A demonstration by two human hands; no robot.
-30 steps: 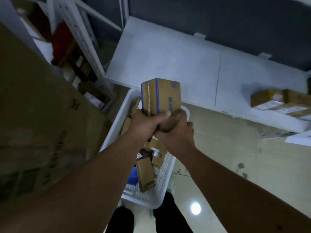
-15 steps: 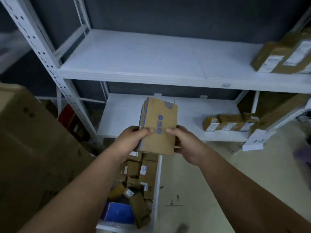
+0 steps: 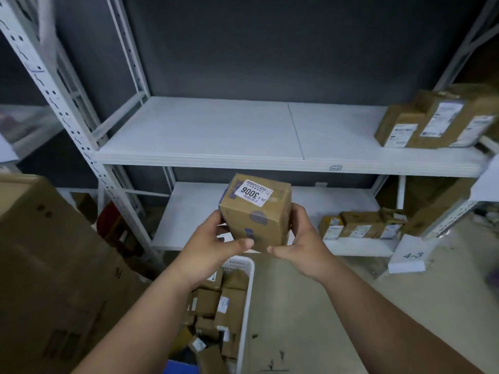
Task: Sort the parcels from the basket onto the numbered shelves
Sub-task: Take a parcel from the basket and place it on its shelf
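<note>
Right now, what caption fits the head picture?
Both hands, left and right, hold a labelled parcel above the basket.

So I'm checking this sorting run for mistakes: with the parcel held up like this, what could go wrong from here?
1. The white label on the held parcel faces the camera upside down, so "3006" could be misread and the parcel shelved wrongly.
2. The left hand and right hand grip only its lower end; it could tip and fall into the basket below.
3. The upper shelf's number tag is small and blurred, easy to mistake.
</note>
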